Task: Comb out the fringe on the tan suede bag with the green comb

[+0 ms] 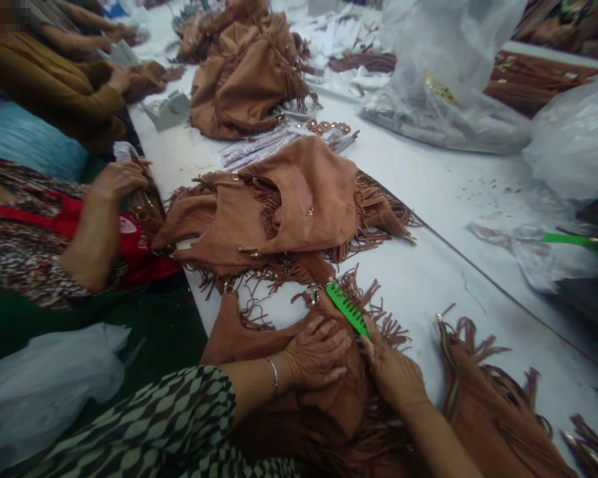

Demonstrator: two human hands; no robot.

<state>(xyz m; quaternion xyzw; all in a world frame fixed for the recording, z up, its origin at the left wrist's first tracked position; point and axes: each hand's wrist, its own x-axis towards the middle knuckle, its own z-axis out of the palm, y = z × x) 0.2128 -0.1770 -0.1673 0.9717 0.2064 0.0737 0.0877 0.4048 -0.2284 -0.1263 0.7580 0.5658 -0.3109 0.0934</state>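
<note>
Under my left hand (319, 352) lies a brown fringed suede bag (259, 342), spread on the white table. That hand presses flat on the leather, fingers stretched out. My right hand (391, 368) grips one end of a green wide-toothed comb (347, 309), whose teeth rest by the fringe (383, 315) along the bag's right edge. A metal ring (313, 297) shows near the comb's far end. Just beyond, another brown suede bag (323, 199) with fringe lies on the table.
Brown suede pieces are heaped (239, 79) at the back. Fringed leather (493, 398) lies to the right. Clear plastic bags (443, 86) stand at the far right, near another green tool (571, 239). On the left, a co-worker's hand (122, 178) is at the table edge (199, 305).
</note>
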